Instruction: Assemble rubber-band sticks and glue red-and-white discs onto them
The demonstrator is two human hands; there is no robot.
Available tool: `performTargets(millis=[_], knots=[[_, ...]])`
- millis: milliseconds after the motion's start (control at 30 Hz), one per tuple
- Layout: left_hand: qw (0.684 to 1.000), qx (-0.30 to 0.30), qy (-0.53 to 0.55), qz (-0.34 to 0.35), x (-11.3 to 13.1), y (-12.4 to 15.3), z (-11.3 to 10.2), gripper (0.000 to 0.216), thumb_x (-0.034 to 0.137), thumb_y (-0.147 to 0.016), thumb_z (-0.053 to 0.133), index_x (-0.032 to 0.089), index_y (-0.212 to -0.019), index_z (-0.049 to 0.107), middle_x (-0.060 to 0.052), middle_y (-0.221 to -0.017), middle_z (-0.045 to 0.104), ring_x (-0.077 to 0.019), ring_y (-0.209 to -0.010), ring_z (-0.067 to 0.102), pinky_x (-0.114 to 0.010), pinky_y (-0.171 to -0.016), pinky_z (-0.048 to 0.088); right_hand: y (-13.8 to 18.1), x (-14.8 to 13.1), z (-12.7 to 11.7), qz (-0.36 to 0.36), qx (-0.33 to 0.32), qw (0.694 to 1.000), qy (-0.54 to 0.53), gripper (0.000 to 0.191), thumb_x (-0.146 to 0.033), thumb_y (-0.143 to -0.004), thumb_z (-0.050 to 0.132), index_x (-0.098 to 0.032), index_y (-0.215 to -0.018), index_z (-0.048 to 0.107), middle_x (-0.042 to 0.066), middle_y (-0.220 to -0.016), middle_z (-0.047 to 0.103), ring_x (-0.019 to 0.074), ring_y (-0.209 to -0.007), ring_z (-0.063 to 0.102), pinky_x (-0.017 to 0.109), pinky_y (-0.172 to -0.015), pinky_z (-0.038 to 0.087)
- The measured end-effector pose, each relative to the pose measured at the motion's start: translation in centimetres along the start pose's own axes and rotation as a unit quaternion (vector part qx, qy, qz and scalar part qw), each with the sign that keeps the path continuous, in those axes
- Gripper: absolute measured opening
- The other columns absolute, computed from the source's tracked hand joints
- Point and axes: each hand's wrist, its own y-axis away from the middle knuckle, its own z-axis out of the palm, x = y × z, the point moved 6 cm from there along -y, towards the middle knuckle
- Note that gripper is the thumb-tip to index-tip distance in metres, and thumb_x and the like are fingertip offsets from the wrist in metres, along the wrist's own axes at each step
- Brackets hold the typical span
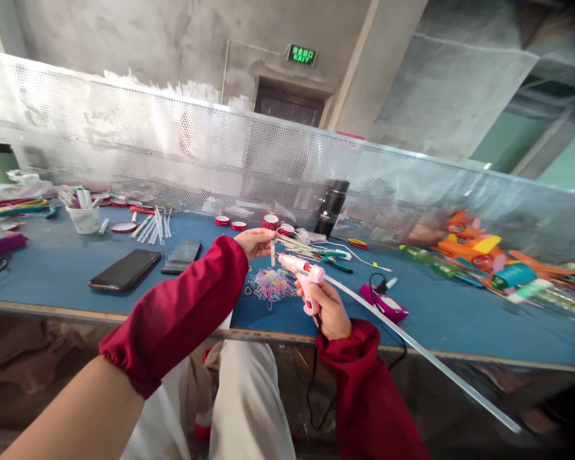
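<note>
My right hand (333,310) is wrapped round the handle of a pink hot glue gun (310,281). A long, clear glue stick (421,348) sticks out of its back and slants down to the right. Between the fingertips of my left hand (256,243) hangs a small wooden craft stick (273,253), roughly upright. The glue gun's nozzle points at the stick's right side; whether they touch I cannot tell. Beneath both hands lies a heap of small coloured rubber bands (272,285) on the blue table (191,306).
Behind the hands are wooden sticks (299,246), green-handled pliers (338,260), red tape rolls (270,222) and a black bottle (332,209). Two phones (126,269) and white sticks (153,227) lie left. A purple box (384,304) and orange toy planes (479,249) are right. A perforated metal screen (172,134) backs the table.
</note>
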Motion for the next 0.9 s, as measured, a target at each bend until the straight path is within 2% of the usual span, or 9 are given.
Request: performTargets(millis=[267, 900], knots=[[1.000, -0.015, -0.008, -0.005, -0.24, -0.11, -0.05, 0.011, 0.018, -0.082, 0.071, 0.013, -0.092, 0.069, -0.004, -0.082, 0.069, -0.0091, -0.065, 0.066, -0.021, -0.064, 0.057, 0.13, -0.25, 0.12, 0.002, 0.009, 1.000, -0.008, 0.039, -0.050, -0.070, 0.078, -0.018, -0.091, 0.076, 0.005, -0.076, 0.070, 0.0108, -0.058, 0.053, 0.021, -0.046, 0.037], [0.999, -0.027, -0.040, -0.025, -0.67, -0.02, 0.28, 0.016, 0.020, -0.076, 0.077, 0.012, -0.089, 0.071, -0.003, -0.079, 0.069, -0.0100, -0.064, 0.066, -0.022, -0.062, 0.058, 0.18, -0.73, 0.38, -0.011, 0.010, 1.000, -0.008, 0.040, -0.050, -0.069, 0.078, -0.019, -0.094, 0.076, 0.005, -0.079, 0.070, 0.0113, -0.060, 0.053, 0.023, -0.048, 0.038]])
